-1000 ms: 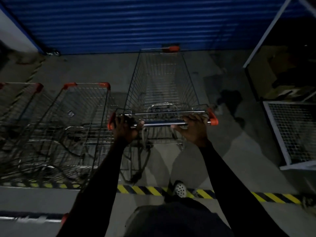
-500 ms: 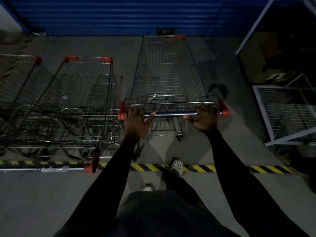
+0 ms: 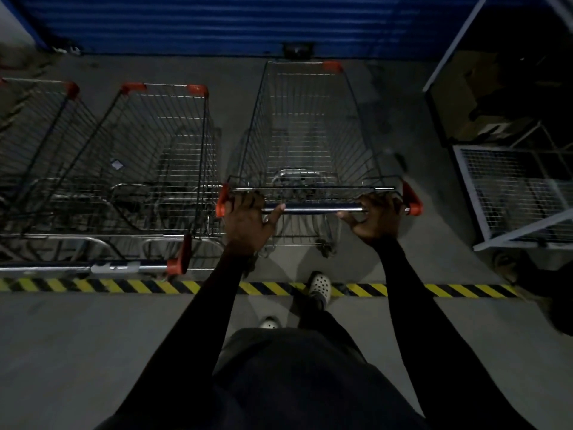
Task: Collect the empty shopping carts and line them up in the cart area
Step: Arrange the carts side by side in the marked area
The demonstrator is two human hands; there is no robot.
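Observation:
An empty wire shopping cart (image 3: 305,128) with orange corner caps stands in front of me, its nose close to the blue shutter. My left hand (image 3: 248,220) grips the left end of its handle bar (image 3: 313,209). My right hand (image 3: 376,217) grips the right end of the same bar. To its left a second empty cart (image 3: 161,156) is parked parallel, with a gap between them. A third cart (image 3: 37,135) stands further left, partly cut off by the frame edge.
A blue roller shutter (image 3: 217,23) closes the far side. A yellow-black hazard stripe (image 3: 434,290) crosses the floor under my feet. On the right stand a white-framed mesh cage (image 3: 511,193) and a dark shelf unit (image 3: 496,88).
The cart has rolled forward past the hazard stripe towards the shutter, and I have stepped after it. Both hands keep their grip on the handle.

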